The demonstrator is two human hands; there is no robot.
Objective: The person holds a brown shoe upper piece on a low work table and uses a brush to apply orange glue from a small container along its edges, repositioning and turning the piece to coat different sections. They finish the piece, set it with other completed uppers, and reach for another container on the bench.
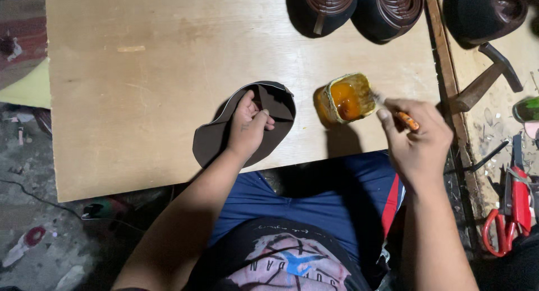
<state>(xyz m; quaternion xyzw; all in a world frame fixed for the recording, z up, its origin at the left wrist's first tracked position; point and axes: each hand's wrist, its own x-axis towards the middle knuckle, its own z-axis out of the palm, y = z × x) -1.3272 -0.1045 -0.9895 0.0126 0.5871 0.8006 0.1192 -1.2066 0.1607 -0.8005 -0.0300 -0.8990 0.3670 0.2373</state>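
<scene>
A dark brown cut piece of leather-like material (210, 139) lies on the plywood board (146, 72), folded at its top. My left hand (250, 125) presses down on it, fingers curled at the fold. My right hand (418, 136) grips a small orange-handled brush (405, 119), its bristle end at the rim of a small can of orange glue (347, 98) standing just right of the piece.
Two brown coiled rolls (331, 5) (396, 7) stand at the board's far edge, another dark shape (483, 10) beyond. A hammer (485, 78) lies to the right, with red-handled scissors (508, 212) near it. The board's front edge meets my lap.
</scene>
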